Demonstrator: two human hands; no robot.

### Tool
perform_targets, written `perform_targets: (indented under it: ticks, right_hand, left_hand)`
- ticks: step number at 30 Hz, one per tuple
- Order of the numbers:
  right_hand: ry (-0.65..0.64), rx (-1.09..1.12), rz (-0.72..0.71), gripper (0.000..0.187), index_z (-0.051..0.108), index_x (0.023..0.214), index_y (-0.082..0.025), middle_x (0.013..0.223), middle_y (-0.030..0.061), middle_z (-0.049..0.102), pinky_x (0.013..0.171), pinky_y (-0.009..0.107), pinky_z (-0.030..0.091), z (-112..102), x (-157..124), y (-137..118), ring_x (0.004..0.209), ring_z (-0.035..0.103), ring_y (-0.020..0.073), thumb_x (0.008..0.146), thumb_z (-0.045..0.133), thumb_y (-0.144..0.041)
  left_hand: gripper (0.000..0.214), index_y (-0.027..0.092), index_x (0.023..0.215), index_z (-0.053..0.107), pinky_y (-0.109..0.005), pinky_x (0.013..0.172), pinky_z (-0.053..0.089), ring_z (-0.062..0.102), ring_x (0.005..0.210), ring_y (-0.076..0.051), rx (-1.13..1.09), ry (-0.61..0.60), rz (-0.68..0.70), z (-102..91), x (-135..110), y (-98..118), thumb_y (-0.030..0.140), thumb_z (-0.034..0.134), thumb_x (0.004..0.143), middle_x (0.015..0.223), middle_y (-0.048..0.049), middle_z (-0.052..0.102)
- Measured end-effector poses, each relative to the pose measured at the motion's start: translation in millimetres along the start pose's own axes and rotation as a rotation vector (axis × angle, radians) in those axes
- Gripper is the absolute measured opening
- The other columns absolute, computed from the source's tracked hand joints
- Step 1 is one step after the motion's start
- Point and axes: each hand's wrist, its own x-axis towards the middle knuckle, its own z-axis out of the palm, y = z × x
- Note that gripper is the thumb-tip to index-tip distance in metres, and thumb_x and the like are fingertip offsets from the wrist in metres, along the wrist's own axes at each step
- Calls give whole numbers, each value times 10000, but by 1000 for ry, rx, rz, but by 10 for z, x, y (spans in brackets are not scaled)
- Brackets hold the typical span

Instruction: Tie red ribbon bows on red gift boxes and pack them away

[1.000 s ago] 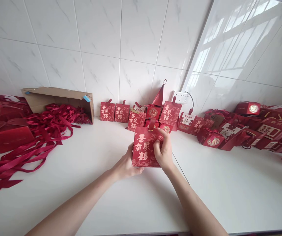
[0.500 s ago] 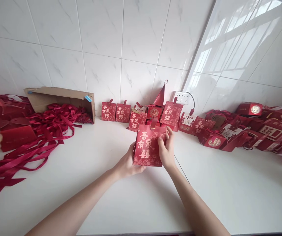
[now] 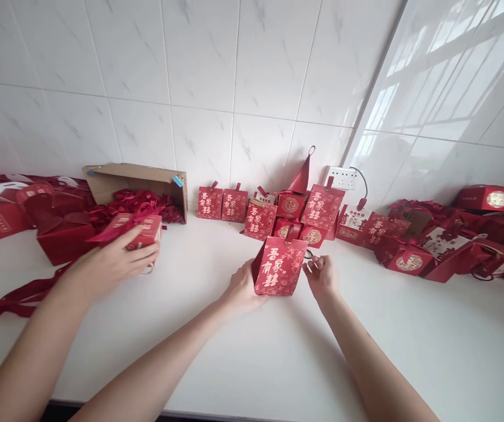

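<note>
A red paper gift box (image 3: 282, 266) with pale Chinese characters, a floral print and a ribbon tab on top is held upright just above the white table. My left hand (image 3: 244, 288) is closed around its left side and lower edge. Close by the right side, my right hand (image 3: 322, 276) has its fingers curled in a pinch; whatever is between them, if anything, is hidden. A small dark loop shows just above those fingertips. Behind stand several similar boxes (image 3: 261, 218), some with gold round emblems.
At left, a co-worker's hand (image 3: 106, 266) grips a red box (image 3: 149, 230) with a ribbon. A cardboard carton (image 3: 135, 171) of dark red ribbons lies by the tiled wall. More red boxes (image 3: 65, 237) crowd the left, others (image 3: 448, 249) the right. A power strip (image 3: 342, 177) stands at the wall.
My right hand has come off the box's front to its right side. The box has turned, showing its left side. A co-worker's hand has come in from the left with a ribboned box. The view has shifted left.
</note>
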Motion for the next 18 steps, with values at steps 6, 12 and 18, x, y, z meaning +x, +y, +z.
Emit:
perform_targets:
  ticks: [6,12,18]
  right_hand:
    - [-84,56,22,425,179,321,-156,396,-22,279,528,237,405,31,-98,-66,413,308,68,677,407,-115]
    - [-161,59,130,456,89,334,-142,377,-5,231,438,214,330,17,-129,-131,379,254,59,624,440,-118]
    - [28,4,313,362,205,381,-163,348,-12,212,376,210,209,134,-209,-140,360,253,71,628,449,-62]
  left_hand:
    - [279,346,689,653,-624,1090,220,656,939,-290,102,-68,-77,-373,-211,-266,609,563,663,815,20,711]
    - [525,112,1081,541,-502,788,433,557,973,-146,21,472,-188,608,9,548,424,158,902,1070,-76,607]
    - [620,300,1224,525,-382,663,538,647,892,-313,70,-17,-192,1903,416,481,368,659,623,1001,-60,642]
